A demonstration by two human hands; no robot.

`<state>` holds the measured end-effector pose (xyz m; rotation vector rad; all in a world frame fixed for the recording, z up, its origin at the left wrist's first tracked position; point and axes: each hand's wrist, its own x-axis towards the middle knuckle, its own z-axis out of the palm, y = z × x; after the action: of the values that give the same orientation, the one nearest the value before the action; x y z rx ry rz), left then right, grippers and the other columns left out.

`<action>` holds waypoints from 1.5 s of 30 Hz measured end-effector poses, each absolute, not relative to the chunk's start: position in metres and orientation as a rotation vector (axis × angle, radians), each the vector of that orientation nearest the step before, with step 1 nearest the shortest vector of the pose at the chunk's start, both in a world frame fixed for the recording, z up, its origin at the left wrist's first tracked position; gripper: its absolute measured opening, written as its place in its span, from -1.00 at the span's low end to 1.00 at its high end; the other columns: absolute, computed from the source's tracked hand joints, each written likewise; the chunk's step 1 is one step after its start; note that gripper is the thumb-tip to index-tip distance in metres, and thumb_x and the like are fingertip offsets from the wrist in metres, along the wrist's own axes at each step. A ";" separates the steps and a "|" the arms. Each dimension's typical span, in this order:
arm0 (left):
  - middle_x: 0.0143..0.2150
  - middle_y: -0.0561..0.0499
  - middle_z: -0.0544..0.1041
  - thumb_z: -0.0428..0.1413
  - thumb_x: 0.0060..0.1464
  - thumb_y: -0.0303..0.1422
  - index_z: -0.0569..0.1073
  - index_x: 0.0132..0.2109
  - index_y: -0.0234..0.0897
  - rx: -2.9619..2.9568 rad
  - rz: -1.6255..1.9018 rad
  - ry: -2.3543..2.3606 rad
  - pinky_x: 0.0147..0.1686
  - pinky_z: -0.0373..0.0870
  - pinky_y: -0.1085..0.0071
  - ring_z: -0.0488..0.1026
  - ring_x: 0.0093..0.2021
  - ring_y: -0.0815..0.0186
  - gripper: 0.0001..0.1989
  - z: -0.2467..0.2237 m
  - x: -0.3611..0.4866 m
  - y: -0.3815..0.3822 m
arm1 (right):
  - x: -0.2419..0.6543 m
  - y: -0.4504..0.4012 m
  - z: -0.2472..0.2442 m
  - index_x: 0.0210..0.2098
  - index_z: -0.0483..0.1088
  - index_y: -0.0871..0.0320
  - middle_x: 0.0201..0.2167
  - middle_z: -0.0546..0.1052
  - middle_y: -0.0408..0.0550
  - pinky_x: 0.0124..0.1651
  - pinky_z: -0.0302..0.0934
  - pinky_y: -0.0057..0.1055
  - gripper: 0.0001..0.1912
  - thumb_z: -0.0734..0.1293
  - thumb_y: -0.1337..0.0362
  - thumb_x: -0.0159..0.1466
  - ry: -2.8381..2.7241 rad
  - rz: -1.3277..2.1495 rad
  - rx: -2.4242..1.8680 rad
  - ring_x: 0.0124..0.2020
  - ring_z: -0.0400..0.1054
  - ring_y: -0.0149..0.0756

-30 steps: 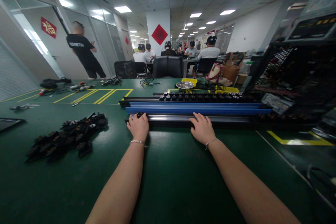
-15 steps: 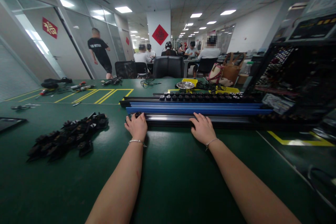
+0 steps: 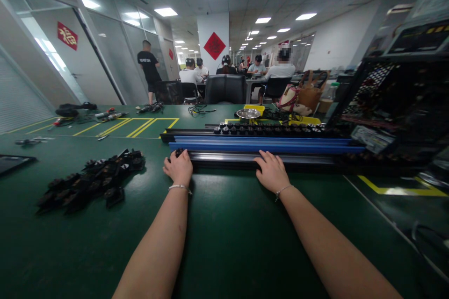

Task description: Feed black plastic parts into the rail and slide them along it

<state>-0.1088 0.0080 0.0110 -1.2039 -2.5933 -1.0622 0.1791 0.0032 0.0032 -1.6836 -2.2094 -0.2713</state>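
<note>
My left hand [image 3: 178,168] is at the left end of a long black rail [image 3: 224,156] with a shiny top, its fingers closed round a small black part [image 3: 179,152]. Farther right, my right hand [image 3: 272,170] rests on the same rail with its fingers spread. Just behind lies a blue rail [image 3: 263,145], parallel to it. Beyond that stands another black rail [image 3: 189,133] with a row of small black parts [image 3: 252,129] along it. A heap of black parts [image 3: 94,180] lies left of my left hand on the green table [image 3: 224,243].
A metal bowl [image 3: 248,113] and yellow trays [image 3: 305,121] sit behind the rails. Tools [image 3: 110,114] and cables lie at the back left. Dark equipment [image 3: 396,98] stands at the right. People sit beyond the table; one person [image 3: 148,67] stands at the left.
My left hand has shifted slightly left along the rail with the small black part. My right hand stays in place. The person in the background has moved right.
</note>
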 end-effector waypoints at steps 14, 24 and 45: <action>0.13 -0.16 0.38 -0.20 0.22 -0.28 0.52 -0.02 -0.17 -1.356 -1.012 -2.547 0.15 0.10 0.19 0.22 0.17 0.15 -0.58 0.010 -0.128 0.016 | 0.180 0.003 0.003 -0.01 0.37 0.08 0.23 0.22 0.03 0.24 -0.15 -0.07 -0.61 0.19 0.33 0.17 -2.209 -0.254 -1.686 0.25 0.01 -0.09; 0.20 -0.18 0.29 -0.20 0.22 -0.27 0.50 0.01 -0.18 -1.376 -1.052 -2.566 0.12 0.20 0.16 0.29 0.13 0.07 -0.57 0.011 -0.136 0.014 | 0.182 0.004 0.003 -0.02 0.38 0.07 0.23 0.22 0.00 0.23 -0.13 -0.08 -0.62 0.18 0.33 0.18 -2.211 -0.255 -1.676 0.24 0.02 -0.11; 0.07 -0.14 0.42 -0.19 0.19 -0.31 0.53 -0.09 -0.28 -1.313 -1.292 -2.506 0.15 0.21 0.23 0.29 0.12 0.17 -0.58 -0.004 -0.158 0.029 | 0.183 0.005 0.002 -0.04 0.39 0.07 0.22 0.24 0.01 0.22 -0.10 -0.08 -0.63 0.18 0.33 0.17 -2.200 -0.266 -1.660 0.23 0.04 -0.10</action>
<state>-0.1582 0.0293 -0.0036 -1.3133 -2.5059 -1.2925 0.1825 0.0047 0.0015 -1.6600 -2.2005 -0.2661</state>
